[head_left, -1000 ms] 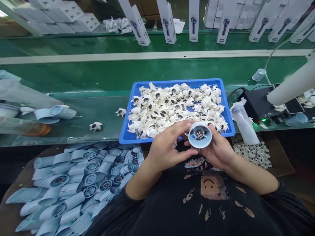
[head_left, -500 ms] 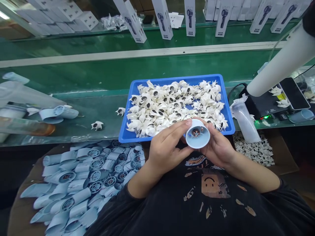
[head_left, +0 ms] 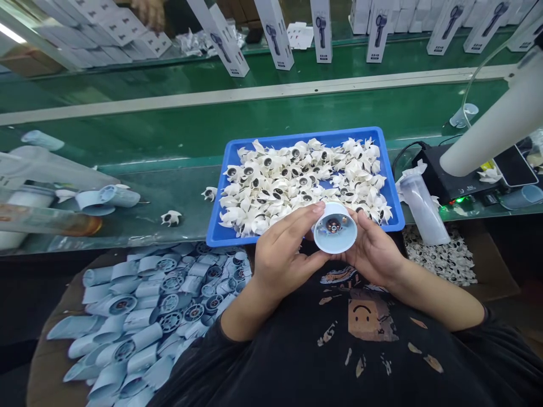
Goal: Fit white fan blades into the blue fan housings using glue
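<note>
Between my two hands is a light-blue fan housing [head_left: 330,239], its round open end facing me and a copper-coloured motor core visible inside. My left hand [head_left: 286,243] pinches it from the left, index finger on the upper rim and thumb low. On the right side, my right hand [head_left: 373,246] curls around the housing; some of its fingers are hidden behind it. Just beyond both hands lies a blue tray [head_left: 215,227] heaped with white fan impellers [head_left: 275,183], many showing dark round hubs.
Many light-blue housings [head_left: 146,316] fill a container at lower left. Two loose impellers [head_left: 171,218] lie left of the tray. A black box [head_left: 432,169] with a green light stands right, beneath a thick white tube [head_left: 492,130]. Another person's hand [head_left: 149,12] shows among boxes at upper left.
The housing has shifted slightly left in my hands and turned its open end more toward me. My view has swung a little, and another person's hand has appeared at upper left.
</note>
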A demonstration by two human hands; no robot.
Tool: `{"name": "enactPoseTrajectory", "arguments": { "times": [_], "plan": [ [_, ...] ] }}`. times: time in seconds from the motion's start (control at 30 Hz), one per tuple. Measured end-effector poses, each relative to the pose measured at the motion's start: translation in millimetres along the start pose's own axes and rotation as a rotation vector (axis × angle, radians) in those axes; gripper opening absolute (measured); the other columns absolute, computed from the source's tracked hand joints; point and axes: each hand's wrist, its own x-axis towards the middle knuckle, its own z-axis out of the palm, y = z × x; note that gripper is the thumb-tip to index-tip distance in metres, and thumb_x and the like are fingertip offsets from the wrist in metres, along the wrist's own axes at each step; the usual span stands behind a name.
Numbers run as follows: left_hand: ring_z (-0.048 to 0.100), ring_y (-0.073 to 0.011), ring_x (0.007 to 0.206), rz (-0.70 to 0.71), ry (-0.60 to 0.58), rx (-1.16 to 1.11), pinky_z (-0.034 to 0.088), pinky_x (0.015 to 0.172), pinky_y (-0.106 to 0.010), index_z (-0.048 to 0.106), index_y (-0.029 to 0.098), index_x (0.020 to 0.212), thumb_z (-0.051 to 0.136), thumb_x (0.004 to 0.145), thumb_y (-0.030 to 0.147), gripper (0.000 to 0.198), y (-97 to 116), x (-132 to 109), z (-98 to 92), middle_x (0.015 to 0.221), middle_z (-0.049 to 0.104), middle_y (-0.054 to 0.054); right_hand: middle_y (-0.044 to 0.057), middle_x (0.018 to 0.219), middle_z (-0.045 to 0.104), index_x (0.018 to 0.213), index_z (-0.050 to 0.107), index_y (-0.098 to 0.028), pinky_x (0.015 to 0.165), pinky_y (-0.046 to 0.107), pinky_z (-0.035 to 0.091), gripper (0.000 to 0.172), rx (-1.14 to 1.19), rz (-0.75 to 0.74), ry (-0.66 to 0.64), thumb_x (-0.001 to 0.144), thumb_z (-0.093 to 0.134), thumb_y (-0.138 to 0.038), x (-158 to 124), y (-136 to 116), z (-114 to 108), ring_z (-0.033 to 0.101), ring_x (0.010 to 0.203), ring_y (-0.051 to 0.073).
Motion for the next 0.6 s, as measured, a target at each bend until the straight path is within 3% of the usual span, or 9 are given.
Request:
{"name": "enactPoseTrajectory", "arguments": {
  "times": [0.3, 0.4, 0.5, 0.53, 0.6],
  "plan": [
    [0.069, -0.0228, 0.105, -0.046, -0.031, -0.002, 0.058, 0.091, -0.034, 0.058, 0.018, 0.121, 0.071, 0.079, 0.023, 0.044, -2.4, -1.0, -1.0, 0.113, 0.072, -0.008, 0.003, 0.132, 0.051, 0.121, 0.049, -0.031, 0.071, 0.029, 0.053, 0.05, -0.02, 0.007, -0.035, 0.084, 0.052, -0.066, 4.3, 1.3, -1.5, 0.06, 0.094, 0.017],
    [0.068, -0.0241, 0.105, -0.052, -0.062, -0.016, 0.059, 0.089, -0.035, 0.057, 0.019, 0.123, 0.071, 0.08, 0.025, 0.045, -4.9, -3.6, -4.7, 0.115, 0.071, -0.008, 0.005, 0.131, 0.05, 0.123, 0.046, -0.031, 0.075, 0.033, 0.054, 0.052, -0.116, -0.081, 0.002, 0.085, 0.048, -0.067, 3.2, 1.7, -5.9, 0.06, 0.093, 0.017],
    [0.069, -0.0247, 0.098, -0.13, -0.081, -0.006, 0.06, 0.08, -0.036, 0.056, 0.024, 0.126, 0.071, 0.081, 0.027, 0.048, -8.8, -8.8, -10.9, 0.112, 0.07, -0.007, 0.006, 0.134, 0.045, 0.122, 0.047, -0.033, 0.086, 0.042, 0.052, 0.052, -0.471, -0.437, 0.123, 0.084, 0.048, -0.068, -6.5, -10.0, -20.0, 0.059, 0.103, 0.022],
    [0.069, -0.0251, 0.095, -0.167, -0.087, 0.001, 0.06, 0.077, -0.037, 0.055, 0.026, 0.128, 0.071, 0.082, 0.029, 0.049, -11.5, -10.6, -12.3, 0.111, 0.07, -0.007, 0.006, 0.133, 0.044, 0.12, 0.049, -0.034, 0.091, 0.046, 0.05, 0.052, -0.648, -0.642, 0.227, 0.082, 0.048, -0.07, -11.3, -19.5, -27.6, 0.057, 0.108, 0.025],
    [0.068, -0.027, 0.092, -0.205, -0.119, 0.004, 0.059, 0.078, -0.042, 0.055, 0.027, 0.128, 0.068, 0.084, 0.034, 0.047, -18.5, -12.3, -12.7, 0.109, 0.068, -0.008, 0.008, 0.125, 0.046, 0.114, 0.053, -0.034, 0.097, 0.054, 0.045, 0.059, -0.981, -1.134, 0.59, 0.074, 0.047, -0.077, -21.9, -48.7, -45.6, 0.051, 0.116, 0.031]
  ]
}}
